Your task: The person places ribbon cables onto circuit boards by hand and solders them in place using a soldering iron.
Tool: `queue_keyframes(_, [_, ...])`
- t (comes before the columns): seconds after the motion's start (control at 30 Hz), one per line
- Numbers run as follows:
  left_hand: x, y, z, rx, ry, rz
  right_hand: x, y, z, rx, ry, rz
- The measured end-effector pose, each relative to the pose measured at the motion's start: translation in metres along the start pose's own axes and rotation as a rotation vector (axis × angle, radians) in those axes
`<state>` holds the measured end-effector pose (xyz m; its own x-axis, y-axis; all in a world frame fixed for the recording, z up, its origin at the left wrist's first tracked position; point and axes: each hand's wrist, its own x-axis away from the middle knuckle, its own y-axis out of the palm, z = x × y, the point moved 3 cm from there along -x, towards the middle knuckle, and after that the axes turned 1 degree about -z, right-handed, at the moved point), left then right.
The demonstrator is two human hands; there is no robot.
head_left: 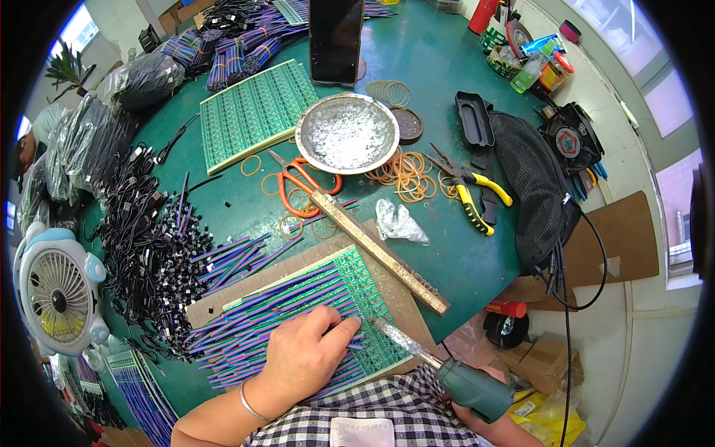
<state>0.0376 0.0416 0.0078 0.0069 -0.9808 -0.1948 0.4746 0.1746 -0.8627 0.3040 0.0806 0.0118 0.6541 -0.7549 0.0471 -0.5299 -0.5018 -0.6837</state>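
My left hand [309, 354] rests over a green circuit board [376, 320], its fingers pinched together at the ends of purple-blue wires [253, 324]. The wires lie side by side across the board, their free ends spreading left. What the fingertips grip is partly hidden, but it looks like one of these wires. In my right hand [477, 425], mostly hidden behind the tool, is a soldering iron [473, 387] with a dark green handle. Its metal tip points up and left, close to the board and to my left fingertips. A brown board [205, 309] lies under the circuit board.
Beyond lie a long bar [380, 253], a metal bowl [348, 134], orange-handled scissors [287, 194], yellow-handled pliers [477, 186] and rubber bands [410, 179]. Black cables [141, 223] heap at left near a fan [59, 290]. A phone [335, 41] stands behind another board panel [253, 112].
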Motion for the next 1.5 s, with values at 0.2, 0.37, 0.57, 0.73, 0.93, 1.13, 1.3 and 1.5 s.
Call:
queue_keyframes(0.2, [0.0, 0.002, -0.001, -0.006, 0.007, 0.003, 0.0, 0.001, -0.001, 0.169, -0.094, 0.022])
queue_keyframes(0.37, [0.002, 0.0, 0.001, 0.008, -0.045, -0.035, 0.0, -0.003, -0.001, 0.059, 0.027, 0.022])
queue_keyframes(0.57, [-0.001, -0.005, 0.004, 0.025, -0.029, -0.06, 0.008, -0.002, 0.01, -0.229, 0.179, -0.026])
queue_keyframes(0.73, [0.002, -0.013, 0.003, 0.162, -0.058, 0.026, 0.011, 0.008, 0.018, -0.457, 0.177, 0.031])
queue_keyframes(0.93, [-0.001, -0.047, 0.02, -0.076, 0.107, 0.173, 0.01, 0.001, 0.012, -0.581, 0.27, 0.091])
queue_keyframes(1.13, [0.002, -0.013, 0.013, -0.14, 0.062, -0.027, -0.003, -0.015, -0.007, 0.021, 0.017, -0.149])
queue_keyframes(1.3, [0.0, 0.001, 0.008, 0.049, 0.064, 0.099, 0.011, -0.003, 0.001, -0.524, 0.331, -0.008])
queue_keyframes(1.5, [0.002, 0.003, 0.011, -0.023, 0.048, 0.003, 0.005, -0.001, 0.004, -0.264, 0.129, -0.07])
